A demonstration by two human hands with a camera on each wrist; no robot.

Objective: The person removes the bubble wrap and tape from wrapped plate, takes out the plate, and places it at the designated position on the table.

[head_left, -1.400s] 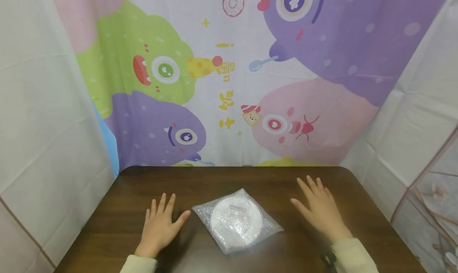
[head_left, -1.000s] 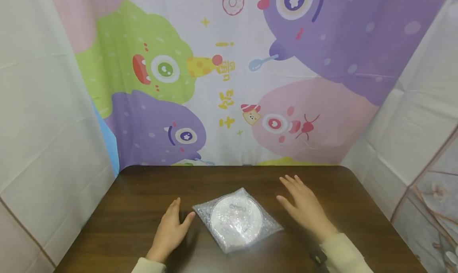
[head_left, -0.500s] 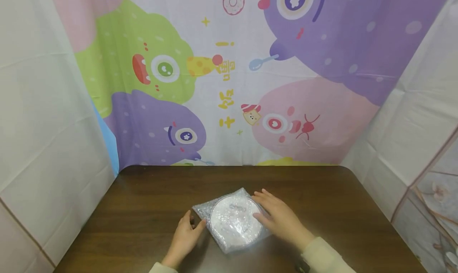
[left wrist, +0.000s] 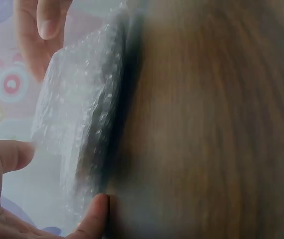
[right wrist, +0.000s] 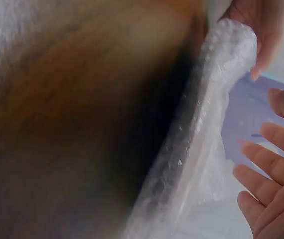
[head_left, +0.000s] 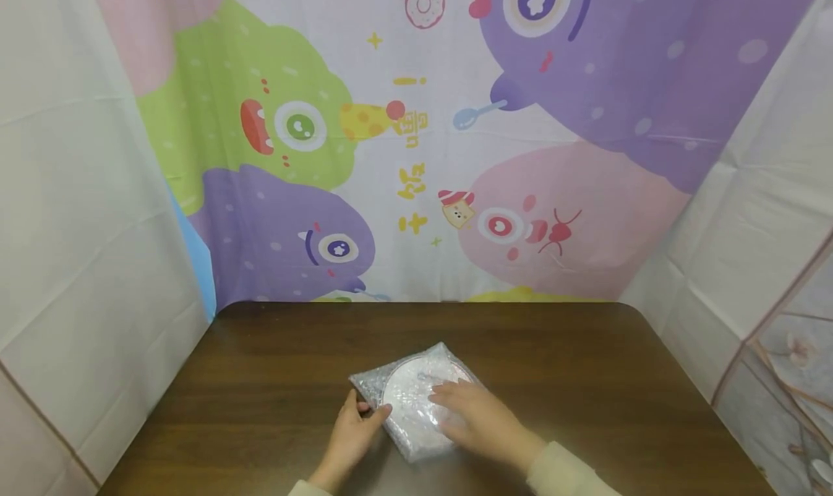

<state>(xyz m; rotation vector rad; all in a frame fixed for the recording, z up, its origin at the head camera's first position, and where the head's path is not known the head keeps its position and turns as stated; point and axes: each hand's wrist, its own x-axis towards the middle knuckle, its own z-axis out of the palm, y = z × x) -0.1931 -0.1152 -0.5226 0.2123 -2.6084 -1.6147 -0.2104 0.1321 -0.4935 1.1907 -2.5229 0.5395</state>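
Note:
A flat, round white plate-like piece in clear bubble wrap (head_left: 406, 416) lies near the table's front, one corner toward the back. At its left edge is my left hand (head_left: 351, 431), thumb on top of the wrap and fingers at the underside. The left wrist view shows the thumb (left wrist: 15, 155) and a fingertip on either side of the bubble-wrapped edge. Over the package's right half reaches my right hand (head_left: 484, 416), hiding that part. Its fingers look extended in the right wrist view, with the palm (right wrist: 281, 199) facing the wrap and a gap between.
The dark brown wooden table (head_left: 280, 351) has rounded back corners. Behind it hangs a cloth (head_left: 416, 264) printed with cartoon monsters. Pale curtains or sheets stand on the left and right sides.
Both hands have come inward from the sides to the package. The left now holds its left edge, and the right has moved left over its top. The package has stayed in place.

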